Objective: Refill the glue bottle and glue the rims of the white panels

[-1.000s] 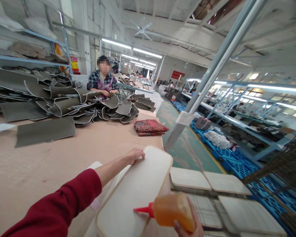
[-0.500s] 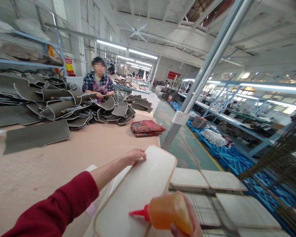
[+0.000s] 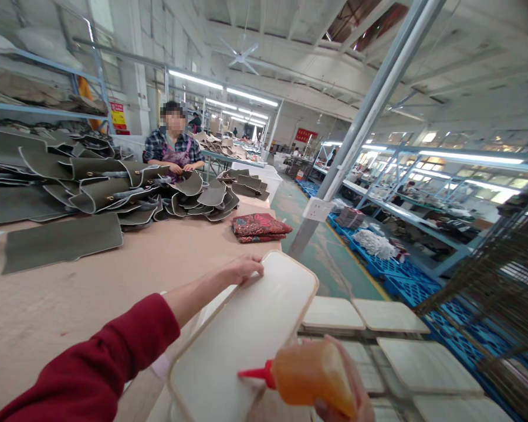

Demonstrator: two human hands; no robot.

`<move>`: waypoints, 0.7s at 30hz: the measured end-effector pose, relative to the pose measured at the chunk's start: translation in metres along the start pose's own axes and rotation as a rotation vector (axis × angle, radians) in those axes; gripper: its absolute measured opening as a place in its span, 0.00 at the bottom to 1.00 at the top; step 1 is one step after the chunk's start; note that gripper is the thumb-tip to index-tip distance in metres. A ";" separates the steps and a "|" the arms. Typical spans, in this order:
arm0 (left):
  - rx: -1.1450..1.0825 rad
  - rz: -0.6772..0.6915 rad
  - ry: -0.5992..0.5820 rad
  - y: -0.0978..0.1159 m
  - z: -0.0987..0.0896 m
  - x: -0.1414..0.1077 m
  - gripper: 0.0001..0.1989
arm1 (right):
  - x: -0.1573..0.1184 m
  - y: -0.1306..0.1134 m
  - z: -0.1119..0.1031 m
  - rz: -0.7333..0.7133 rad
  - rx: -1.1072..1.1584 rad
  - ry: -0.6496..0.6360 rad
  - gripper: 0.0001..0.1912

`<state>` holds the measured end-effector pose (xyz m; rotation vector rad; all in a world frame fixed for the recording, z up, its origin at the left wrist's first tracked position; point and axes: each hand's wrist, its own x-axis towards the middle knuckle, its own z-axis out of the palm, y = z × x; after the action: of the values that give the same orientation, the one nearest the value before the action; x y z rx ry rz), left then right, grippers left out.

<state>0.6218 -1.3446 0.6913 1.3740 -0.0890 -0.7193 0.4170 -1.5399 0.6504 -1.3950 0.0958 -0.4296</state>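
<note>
A white panel [image 3: 246, 328] with rounded corners and a tan edge lies tilted before me. My left hand [image 3: 246, 268] grips its far left edge, fingers closed, thumb on the top face. In my right hand [image 3: 349, 381] is a squeeze bottle [image 3: 312, 372] of amber liquid, probably glue, lying nearly sideways. The bottle's red nozzle [image 3: 257, 373] points left over the panel's face; whether its tip touches the surface I cannot tell. Part of my right hand is hidden behind the bottle.
More white panels [image 3: 426, 363] lie in rows at lower right. A folded red patterned cloth [image 3: 259, 227] sits on the tan table [image 3: 70, 316]. Grey-green cut pieces [image 3: 101, 190] are heaped at left, with a co-worker [image 3: 173, 146] behind them. A slanted metal post [image 3: 356, 135] stands to the right.
The bottle and my right hand have shifted slightly right in the picture. My left hand keeps its grip on the panel, which has barely moved. The whole view has shifted a little.
</note>
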 end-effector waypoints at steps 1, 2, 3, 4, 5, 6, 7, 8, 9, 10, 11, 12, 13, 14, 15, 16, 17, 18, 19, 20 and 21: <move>0.004 0.004 -0.006 0.000 0.001 0.000 0.15 | 0.004 -0.005 0.000 -0.020 0.009 0.036 0.42; 0.010 0.003 -0.016 0.001 0.002 -0.001 0.15 | 0.013 -0.011 -0.001 -0.046 0.029 0.095 0.41; 0.016 0.001 -0.027 0.001 0.004 -0.002 0.15 | 0.024 -0.018 -0.002 -0.076 0.063 0.153 0.41; 0.020 -0.002 -0.038 0.001 0.006 -0.003 0.15 | 0.034 -0.024 -0.004 -0.119 0.069 0.213 0.40; 0.022 -0.004 -0.050 0.002 0.008 -0.003 0.15 | 0.042 -0.028 -0.006 -0.139 0.070 0.252 0.40; 0.022 -0.002 -0.060 0.002 0.009 -0.003 0.15 | 0.047 -0.030 -0.008 -0.146 0.068 0.269 0.40; 0.020 0.002 -0.066 0.002 0.009 -0.003 0.15 | 0.046 -0.028 -0.008 -0.139 0.062 0.266 0.40; 0.019 0.007 -0.067 0.003 0.009 -0.003 0.15 | 0.041 -0.024 -0.007 -0.112 0.064 0.242 0.40; 0.018 0.013 -0.063 0.003 0.009 -0.002 0.14 | 0.032 -0.019 -0.005 -0.072 0.074 0.200 0.41; 0.018 0.016 -0.055 0.003 0.008 -0.002 0.14 | 0.022 -0.013 -0.002 -0.028 0.089 0.154 0.42; 0.019 0.018 -0.044 0.002 0.007 -0.001 0.14 | 0.014 -0.009 0.001 0.021 0.110 0.109 0.42; 0.020 0.016 -0.034 0.002 0.007 -0.001 0.14 | 0.007 -0.006 0.004 0.046 0.123 0.086 0.42; 0.022 0.012 -0.029 0.002 0.008 -0.002 0.15 | 0.005 -0.007 0.007 0.044 0.133 0.088 0.42; 0.026 0.006 -0.031 0.001 0.009 -0.002 0.15 | 0.008 -0.009 0.010 0.019 0.140 0.110 0.41; 0.029 -0.001 -0.040 0.001 0.011 -0.003 0.16 | 0.014 -0.013 0.012 -0.029 0.141 0.152 0.40; 0.033 -0.009 -0.055 0.001 0.013 -0.004 0.17 | 0.023 -0.019 0.013 -0.082 0.145 0.197 0.39; 0.039 -0.015 -0.070 0.002 0.015 -0.005 0.17 | 0.032 -0.023 0.013 -0.120 0.148 0.229 0.40; 0.046 -0.015 -0.085 0.002 0.018 -0.006 0.18 | 0.040 -0.027 0.013 -0.143 0.147 0.247 0.40; 0.053 -0.009 -0.095 0.003 0.019 -0.006 0.18 | 0.044 -0.028 0.013 -0.150 0.145 0.247 0.41; 0.061 0.001 -0.095 0.005 0.020 -0.006 0.19 | 0.044 -0.028 0.014 -0.143 0.146 0.231 0.41; 0.069 0.015 -0.085 0.007 0.020 -0.005 0.19 | 0.040 -0.025 0.015 -0.125 0.150 0.203 0.41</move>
<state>0.6115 -1.3597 0.7036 1.4067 -0.1926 -0.7676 0.4529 -1.5431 0.6846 -1.2108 0.1396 -0.6696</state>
